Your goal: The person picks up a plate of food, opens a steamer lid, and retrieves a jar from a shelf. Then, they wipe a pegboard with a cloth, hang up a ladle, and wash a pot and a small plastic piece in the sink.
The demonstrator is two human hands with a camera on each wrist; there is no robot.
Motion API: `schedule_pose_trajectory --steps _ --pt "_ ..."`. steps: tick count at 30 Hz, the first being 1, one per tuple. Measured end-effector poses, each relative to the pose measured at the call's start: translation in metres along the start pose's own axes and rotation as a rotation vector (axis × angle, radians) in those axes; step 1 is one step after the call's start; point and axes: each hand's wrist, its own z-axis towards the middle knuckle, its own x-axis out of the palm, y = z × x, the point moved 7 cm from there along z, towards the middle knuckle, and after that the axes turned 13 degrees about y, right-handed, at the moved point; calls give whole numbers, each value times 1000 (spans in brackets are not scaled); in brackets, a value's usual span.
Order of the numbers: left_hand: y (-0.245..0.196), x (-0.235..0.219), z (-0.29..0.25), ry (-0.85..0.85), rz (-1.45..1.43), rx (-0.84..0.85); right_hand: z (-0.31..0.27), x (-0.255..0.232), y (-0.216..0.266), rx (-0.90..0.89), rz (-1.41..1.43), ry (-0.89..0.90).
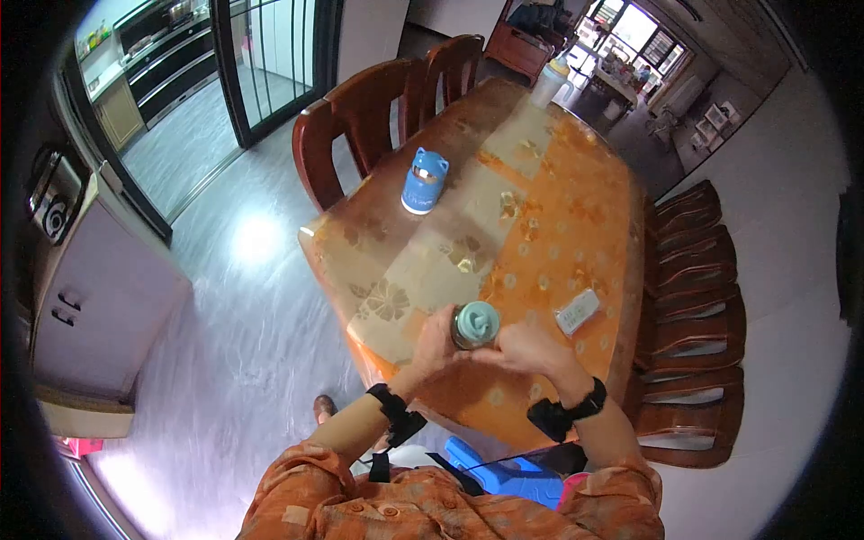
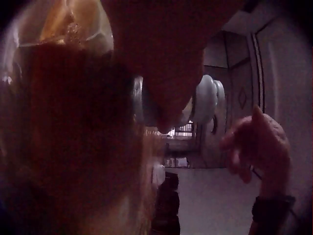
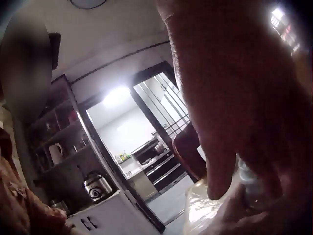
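A clear bottle with a mint-green lid [image 1: 478, 321] stands upright close over the near part of the table. My left hand [image 1: 435, 343] grips its side, with the thumb and fingers around the body. In the left wrist view, the lid [image 2: 208, 99] shows past the dark, blurred left hand [image 2: 168, 54]. Just right of the bottle is my right hand [image 1: 533, 349], its fingers loosely bent. The left wrist view shows that right hand [image 2: 259, 147] apart from the lid. Seen from the right wrist, the right hand [image 3: 234, 98] covers much of the bottle.
A blue cup with ear shapes [image 1: 424, 182] stands on the table's left side. A white packet [image 1: 578, 311] lies to the right, and a pale bottle [image 1: 550, 83] stands at the far end. Wooden chairs [image 1: 693, 333] line the right side; a blue plastic stool [image 1: 508, 477] is below the near edge.
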Motion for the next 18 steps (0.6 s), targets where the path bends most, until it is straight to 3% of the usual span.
schedule_pose_trajectory --steps 1,2,4,5,6,8,10,11,13,14,16,18 --pt "2 3 4 60 -69 -20 -4 9 9 -44 45 180" --pt "2 1 4 50 -70 -22 -10 6 19 -49 37 182" --pt "1 -5 -2 56 -20 81 -15 17 41 -81 235 364" --pt "15 -1 -6 90 25 171 -11 22 49 -143 242 333" --pt "21 -12 -8 59 41 142 -5 27 56 -216 247 307" --pt "37 -27 -13 216 23 -1 0 18 84 -230 440 260" --pt "47 -69 -24 207 32 -15 22 33 89 -294 451 135" --pt "51 -94 -29 234 30 18 32 37 107 -340 428 164" --pt "71 -149 -40 208 75 5 58 44 126 -159 789 277" --pt "78 -178 -44 224 100 32 76 50 142 -197 758 295" --pt "97 -245 -57 171 146 -31 112 62 162 -86 1087 368" --pt "124 -306 -74 123 140 -171 143 40 213 -133 1061 413"
